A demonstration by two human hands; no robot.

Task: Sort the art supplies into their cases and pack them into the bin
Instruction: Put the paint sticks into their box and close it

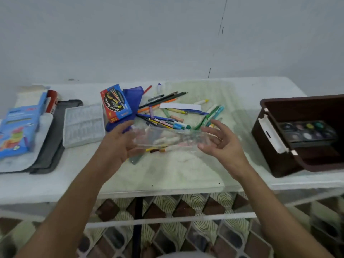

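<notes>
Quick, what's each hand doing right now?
Left hand: holding one end of the clear plastic pouch, fingers curled on it.
Right hand: at the pouch's other end, fingers spread; a firm grip cannot be told.

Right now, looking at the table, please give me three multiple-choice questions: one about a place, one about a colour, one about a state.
1. Where does the watercolour palette lie?
A. inside the brown bin
B. on the grey mat
C. under the table

2. What colour is the mesh pouch beside the blue-and-red marker box?
A. yellow
B. blue
C. white

3. How is the clear plastic case held?
A. it lies untouched on the table
B. by the left hand alone
C. between the left hand and the right hand

Answers:
1 A, the palette's paint wells show inside the bin at the right end of the table.
2 B, the pouch is deep blue against the pale table.
3 C, a hand is at each end of the case, with sticks visible inside it.
</notes>
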